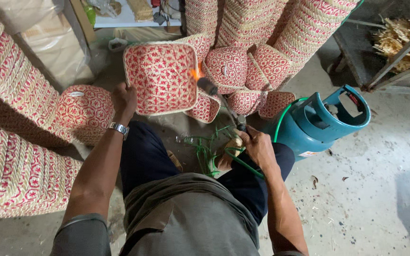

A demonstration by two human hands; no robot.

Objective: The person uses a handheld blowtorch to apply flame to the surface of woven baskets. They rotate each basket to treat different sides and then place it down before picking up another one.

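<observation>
Left hand: closed on the edge of a square red-and-cream woven tray, held upright. Right hand: gripping a gas torch, flame at the tray's right edge. Teal gas cylinder just right, small white label low on its side, possibly red-printed. Green hose under the hand. Stacked trays left.

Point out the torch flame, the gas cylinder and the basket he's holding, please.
Torch flame (196,73), head view, on the orange glow at the nozzle tip.
Gas cylinder (304,130), head view, on its blue-green body.
Basket (161,78), head view, on the middle of its red-patterned bottom.
</observation>
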